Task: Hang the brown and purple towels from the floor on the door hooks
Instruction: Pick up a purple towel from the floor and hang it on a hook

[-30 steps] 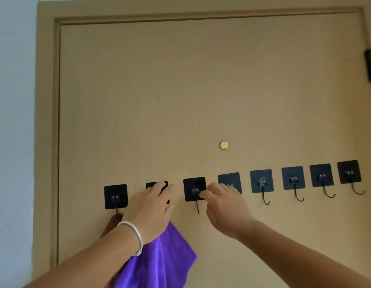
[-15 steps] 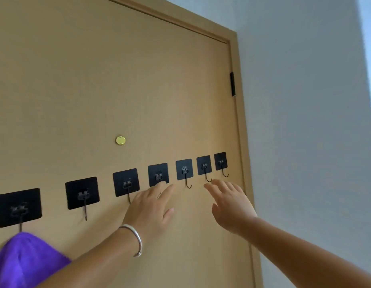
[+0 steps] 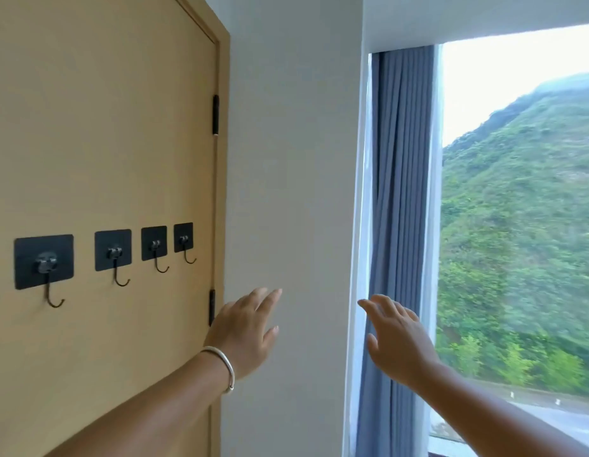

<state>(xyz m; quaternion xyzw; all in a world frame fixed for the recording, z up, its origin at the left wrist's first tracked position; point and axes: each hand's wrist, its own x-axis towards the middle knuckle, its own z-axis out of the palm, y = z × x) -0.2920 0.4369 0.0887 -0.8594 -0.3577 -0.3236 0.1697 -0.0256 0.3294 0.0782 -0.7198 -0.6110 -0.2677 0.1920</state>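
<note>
Both my left hand [image 3: 245, 334] and my right hand [image 3: 397, 338] are raised with fingers spread and relaxed, holding nothing, off the right edge of the door [image 3: 105, 127], in front of the wall [image 3: 293, 159] and the curtain [image 3: 398, 192]. The four door hooks [image 3: 116, 258] in view near that edge are bare, and neither towel is visible. I judge the hanging step unconfirmed; next move: look back toward the door's left side or the floor to locate the towels.

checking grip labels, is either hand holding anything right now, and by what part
Nothing is held. The left hand and right hand are both open in the air.
</note>
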